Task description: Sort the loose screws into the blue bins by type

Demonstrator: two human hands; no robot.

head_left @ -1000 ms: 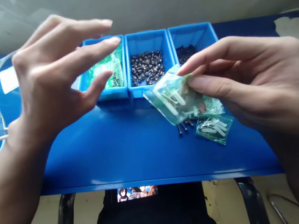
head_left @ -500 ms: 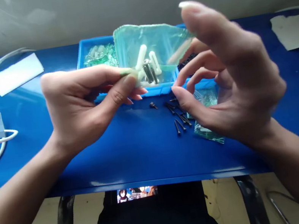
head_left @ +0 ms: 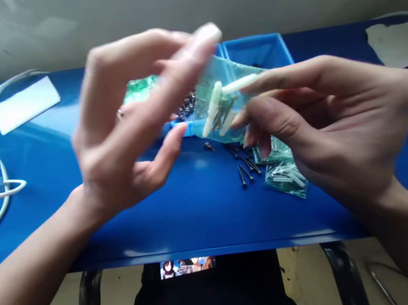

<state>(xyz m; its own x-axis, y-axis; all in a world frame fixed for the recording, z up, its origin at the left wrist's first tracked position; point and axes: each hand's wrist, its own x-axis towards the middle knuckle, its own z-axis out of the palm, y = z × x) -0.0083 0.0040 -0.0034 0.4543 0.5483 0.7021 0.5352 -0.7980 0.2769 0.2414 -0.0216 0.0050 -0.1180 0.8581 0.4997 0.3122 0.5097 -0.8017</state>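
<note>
Right hand [head_left: 344,122]: bare, clamped on a thin clear-green plastic bag [head_left: 219,105], thumb + fingers pinching its rt side — ½ sec ago the L hand had that pinch & this one was spread.
Bag: held up off the tbl, just left of R thumb, tilted; white plastic plugs + metal screws inside.
Left hand [head_left: 120,125]: bare, blurred; now off the pinch, thumb & fingers apart, near bag's L edge — can't tell if touching.
Small packets: clear-green plastic w/ white plugs [head_left: 287,177], on shiny blue tabletop [head_left: 183,214] below R hand; another partly hidden behind.
Loose screws: slim, dark metal [head_left: 242,176], left of packets, approx. same spots as before.
Bins: open blue plastic; rt one [head_left: 255,51] beyond bag, middle one [head_left: 182,129] w/ metal screws, partly covered by L hand.
</note>
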